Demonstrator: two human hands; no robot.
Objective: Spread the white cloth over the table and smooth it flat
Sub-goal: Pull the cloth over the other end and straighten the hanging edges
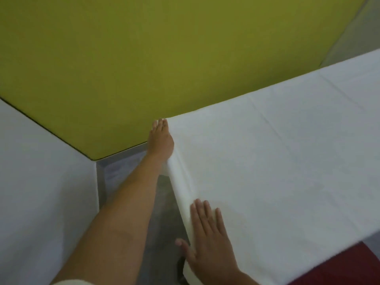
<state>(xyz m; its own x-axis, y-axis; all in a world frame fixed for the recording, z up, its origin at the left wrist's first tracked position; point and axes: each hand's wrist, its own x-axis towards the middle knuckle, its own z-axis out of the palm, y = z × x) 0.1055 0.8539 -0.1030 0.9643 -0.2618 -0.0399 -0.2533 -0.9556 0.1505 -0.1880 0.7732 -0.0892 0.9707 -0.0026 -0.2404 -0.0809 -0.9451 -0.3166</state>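
- The right hand [207, 241] lay flat, fingers spread, pressing the near left edge of the white cloth [277, 161], thumb hanging off the side.
- The cloth stretched away from that palm to the right and beyond, faintly creased.
- Farther off, the left hand [161, 140] lay along the cloth's far left corner, fingers straight and together against its edge.
- Beyond the left hand stood a yellow-green wall [144, 48].

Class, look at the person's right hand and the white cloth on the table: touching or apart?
Touching. The head view shows the right hand lying flat, palm down, on the white cloth near its left edge, with no gap visible.
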